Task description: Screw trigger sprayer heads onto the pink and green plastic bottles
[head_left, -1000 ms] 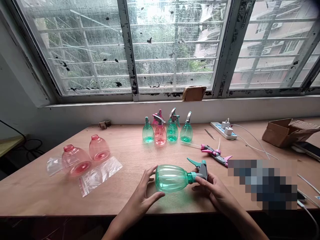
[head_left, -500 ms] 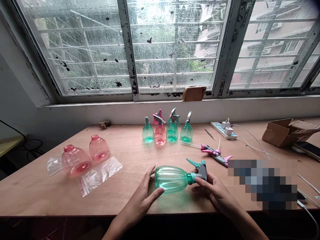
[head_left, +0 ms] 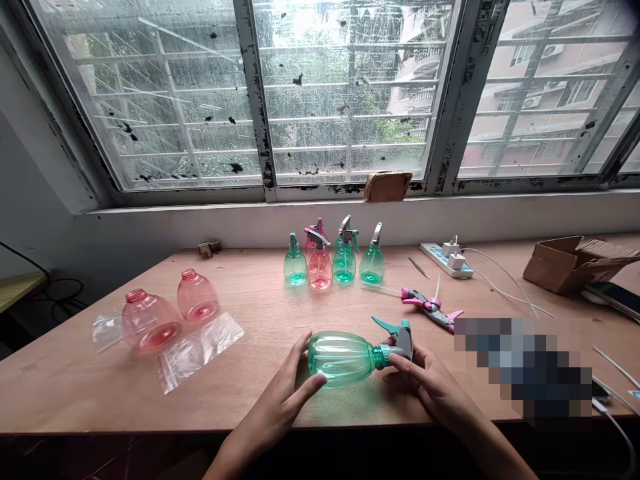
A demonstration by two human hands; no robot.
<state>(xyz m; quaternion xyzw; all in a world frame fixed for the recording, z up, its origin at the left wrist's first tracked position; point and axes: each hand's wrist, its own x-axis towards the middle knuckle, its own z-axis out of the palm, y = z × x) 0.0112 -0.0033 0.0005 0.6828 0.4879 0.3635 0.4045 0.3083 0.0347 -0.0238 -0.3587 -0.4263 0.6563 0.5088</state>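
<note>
A translucent green spray bottle (head_left: 343, 360) lies sideways between my hands, just above the table, its base to the left. My left hand (head_left: 285, 390) cups the base, thumb in front and fingers behind. At the neck, my right hand (head_left: 427, 383) grips the grey spray head (head_left: 403, 345), whose teal trigger points up and left. Farther right lies a loose pink and grey spray head (head_left: 430, 308) with its clear tube. Two pink bottles without heads, one nearer (head_left: 153, 323) and one behind (head_left: 199, 297), stand on the left beside a clear zip bag (head_left: 200, 350).
Several green and pink spray bottles (head_left: 320, 270) stand upright at the back of the wooden table (head_left: 260, 300). A power strip (head_left: 445, 259) with plugs and cables, a cardboard box (head_left: 565, 267) and a blurred-out patch (head_left: 530, 367) occupy the right side.
The view has shifted very slightly. Both hands keep the same hold on the green spray bottle, and nothing else has visibly moved.
</note>
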